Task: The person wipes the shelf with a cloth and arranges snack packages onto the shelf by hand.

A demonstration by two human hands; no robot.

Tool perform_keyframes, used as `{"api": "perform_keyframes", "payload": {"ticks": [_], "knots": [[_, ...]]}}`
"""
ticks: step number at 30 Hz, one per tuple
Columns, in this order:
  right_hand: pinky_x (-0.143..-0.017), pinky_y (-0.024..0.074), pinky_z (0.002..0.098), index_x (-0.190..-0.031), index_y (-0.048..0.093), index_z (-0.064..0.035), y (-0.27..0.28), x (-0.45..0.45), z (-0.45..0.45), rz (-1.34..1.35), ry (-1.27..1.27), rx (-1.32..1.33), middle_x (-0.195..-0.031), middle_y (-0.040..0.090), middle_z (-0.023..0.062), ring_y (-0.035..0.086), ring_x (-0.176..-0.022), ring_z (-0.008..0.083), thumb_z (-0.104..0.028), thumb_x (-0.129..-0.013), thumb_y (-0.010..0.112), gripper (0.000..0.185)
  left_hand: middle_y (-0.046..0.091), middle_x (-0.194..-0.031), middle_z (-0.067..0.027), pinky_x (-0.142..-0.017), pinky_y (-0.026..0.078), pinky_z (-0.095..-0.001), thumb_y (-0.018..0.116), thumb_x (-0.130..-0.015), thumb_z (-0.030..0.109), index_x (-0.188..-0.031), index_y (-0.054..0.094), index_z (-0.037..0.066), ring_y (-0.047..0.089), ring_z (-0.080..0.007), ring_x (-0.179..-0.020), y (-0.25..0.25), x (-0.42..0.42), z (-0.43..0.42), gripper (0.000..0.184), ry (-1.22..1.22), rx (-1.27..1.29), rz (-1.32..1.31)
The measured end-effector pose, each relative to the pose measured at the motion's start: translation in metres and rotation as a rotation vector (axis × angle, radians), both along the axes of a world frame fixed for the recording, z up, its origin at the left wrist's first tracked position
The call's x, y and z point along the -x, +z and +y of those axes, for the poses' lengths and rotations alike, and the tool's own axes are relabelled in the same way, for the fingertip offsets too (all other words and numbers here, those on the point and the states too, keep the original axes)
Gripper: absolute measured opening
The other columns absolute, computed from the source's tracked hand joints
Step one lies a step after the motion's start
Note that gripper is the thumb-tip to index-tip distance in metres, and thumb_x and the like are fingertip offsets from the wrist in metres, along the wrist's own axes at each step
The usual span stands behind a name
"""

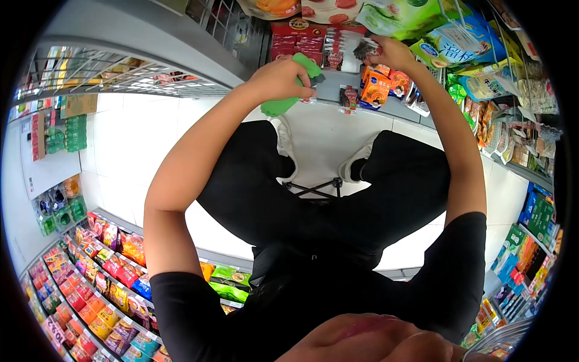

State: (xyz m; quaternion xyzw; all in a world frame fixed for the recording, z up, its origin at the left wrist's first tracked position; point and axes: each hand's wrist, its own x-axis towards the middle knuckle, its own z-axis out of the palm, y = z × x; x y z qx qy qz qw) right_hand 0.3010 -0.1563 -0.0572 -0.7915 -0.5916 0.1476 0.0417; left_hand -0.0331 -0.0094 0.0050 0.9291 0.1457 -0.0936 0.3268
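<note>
My left hand point(282, 80) is closed round a green cloth point(279, 107), which hangs below and above the fingers at the shelf's front edge. My right hand point(389, 53) is closed on a small dark-and-clear packet point(366, 48) at the shelf. Between the hands stand small clear packets with red labels point(335, 51), and a similar packet point(348, 98) lies nearer the shelf edge. Red packets point(297, 43) are stacked just beyond my left hand. Orange packets point(375, 88) lie below my right hand.
Larger bags, such as a green bag point(395, 17) and a blue bag point(464, 41), fill the back and right of the shelf. A wire rack point(139, 69) stands at the left. Snack shelves point(102, 283) are at lower left. A folding stool point(313, 188) is between the legs.
</note>
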Motion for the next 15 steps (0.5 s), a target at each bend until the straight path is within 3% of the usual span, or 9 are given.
{"api": "perform_keyframes", "payload": {"ticks": [2,5,9,11,12,14,15], "knots": [[-0.088,0.0535,0.0458,-0.137,0.059,-0.0124,-0.005,-0.005,0.013,-0.039,-0.057,0.059,-0.108,0.071,0.0152,0.068,-0.104,0.0334,-0.049,-0.074,0.078,0.075,0.071,-0.104,-0.0130,-0.098,0.048,-0.0395,0.081,-0.077,0.045,-0.092,0.078,0.011,0.061,-0.0311,-0.111,-0.005,0.004,0.005,0.038,0.030,0.023,-0.021],[-0.085,0.0537,0.0427,-0.137,0.057,-0.0134,-0.042,-0.014,0.021,-0.167,0.007,-0.094,-0.097,0.070,0.0114,0.068,-0.095,0.0303,-0.047,-0.075,0.077,0.073,0.070,-0.107,-0.0143,-0.098,0.047,-0.0387,0.080,-0.076,0.047,-0.090,0.079,0.013,0.060,-0.0314,-0.114,-0.007,0.006,0.014,0.037,0.063,0.081,-0.029],[-0.086,0.0522,0.0410,-0.130,0.060,-0.0118,-0.095,-0.033,0.035,-0.189,-0.088,-0.139,-0.094,0.070,0.0095,0.067,-0.093,0.0294,-0.050,-0.078,0.076,0.066,0.071,-0.107,-0.0156,-0.103,0.045,-0.0399,0.079,-0.078,0.045,-0.092,0.079,0.012,0.059,-0.0329,-0.117,-0.001,0.007,0.015,0.036,0.071,0.130,-0.066],[-0.089,0.0507,0.0407,-0.131,0.058,-0.0114,-0.114,-0.044,0.044,-0.045,-0.086,-0.130,-0.104,0.070,0.0086,0.066,-0.097,0.0300,-0.052,-0.082,0.073,0.065,0.071,-0.107,-0.0164,-0.106,0.043,-0.0410,0.079,-0.078,0.045,-0.092,0.079,0.011,0.058,-0.0338,-0.119,-0.003,0.007,0.013,0.036,0.081,0.133,-0.075],[-0.092,0.0497,0.0412,-0.132,0.058,-0.0116,-0.156,-0.066,0.052,0.065,-0.086,-0.183,-0.110,0.070,0.0089,0.065,-0.103,0.0304,-0.052,-0.083,0.071,0.064,0.071,-0.108,-0.0168,-0.108,0.042,-0.0415,0.079,-0.078,0.044,-0.093,0.079,0.011,0.058,-0.0342,-0.120,-0.005,0.007,0.013,0.037,0.083,0.128,-0.072],[-0.101,0.0453,0.0432,-0.135,0.057,-0.0146,-0.169,-0.064,0.055,0.010,-0.136,-0.152,-0.126,0.065,0.0093,0.060,-0.116,0.0309,-0.052,-0.085,0.069,0.063,0.072,-0.107,-0.0174,-0.112,0.039,-0.0423,0.079,-0.078,0.044,-0.093,0.079,0.011,0.057,-0.0350,-0.121,-0.008,0.007,0.012,0.036,0.085,0.123,-0.071],[-0.106,0.0420,0.0446,-0.137,0.057,-0.0173,-0.137,-0.040,0.053,-0.157,-0.183,-0.065,-0.134,0.060,0.0093,0.055,-0.124,0.0310,-0.052,-0.086,0.069,0.063,0.072,-0.107,-0.0177,-0.114,0.037,-0.0426,0.079,-0.079,0.043,-0.093,0.079,0.010,0.058,-0.0353,-0.120,-0.009,0.007,0.011,0.035,0.085,0.125,-0.075]]}}
